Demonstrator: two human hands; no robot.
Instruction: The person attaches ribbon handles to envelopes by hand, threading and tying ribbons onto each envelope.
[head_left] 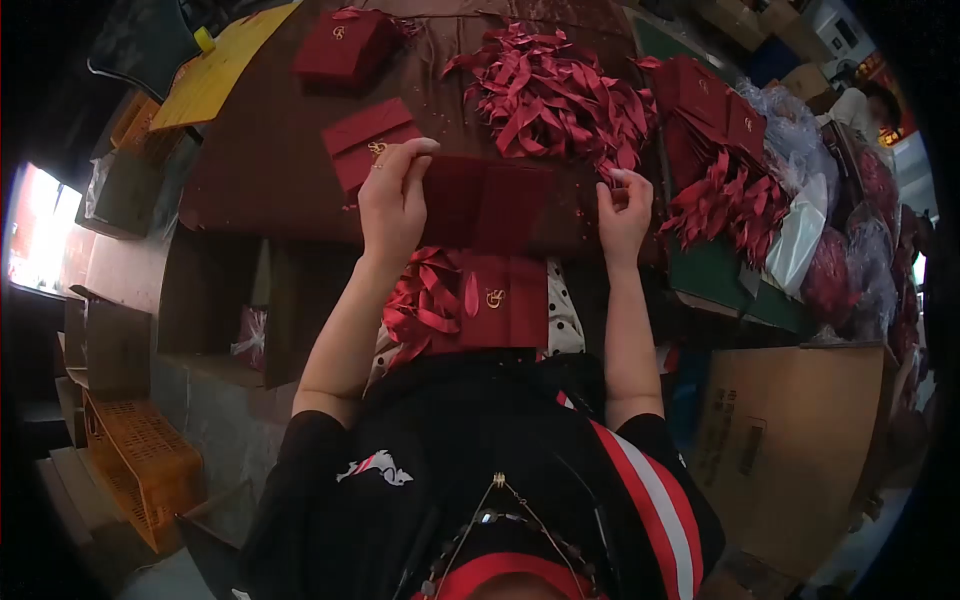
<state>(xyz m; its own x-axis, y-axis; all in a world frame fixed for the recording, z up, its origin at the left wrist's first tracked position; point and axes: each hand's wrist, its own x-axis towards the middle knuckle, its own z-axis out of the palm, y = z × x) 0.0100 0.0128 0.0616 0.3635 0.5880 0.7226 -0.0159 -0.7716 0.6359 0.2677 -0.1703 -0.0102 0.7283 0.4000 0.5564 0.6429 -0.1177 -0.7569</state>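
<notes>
My left hand (393,200) is closed at the table's near edge, thumb and fingers together at the left edge of a dark red card piece (488,200) in shadow. Just behind it lies a red gift bag (365,140) with a gold monogram, partly covered by my fingers. My right hand (628,215) pinches the tip of a red ribbon (608,168) at the near end of a heap of loose ribbons (560,95). On my lap rest another red gift bag (515,300) with a gold monogram and a bunch of red ribbons (425,300).
A stack of red bags (343,48) stands at the table's far left. More red bags (710,105) with ribbons lie on the right, beside clear plastic wrap (795,140). Cardboard boxes (800,440) and an orange crate (145,465) stand on either side of me.
</notes>
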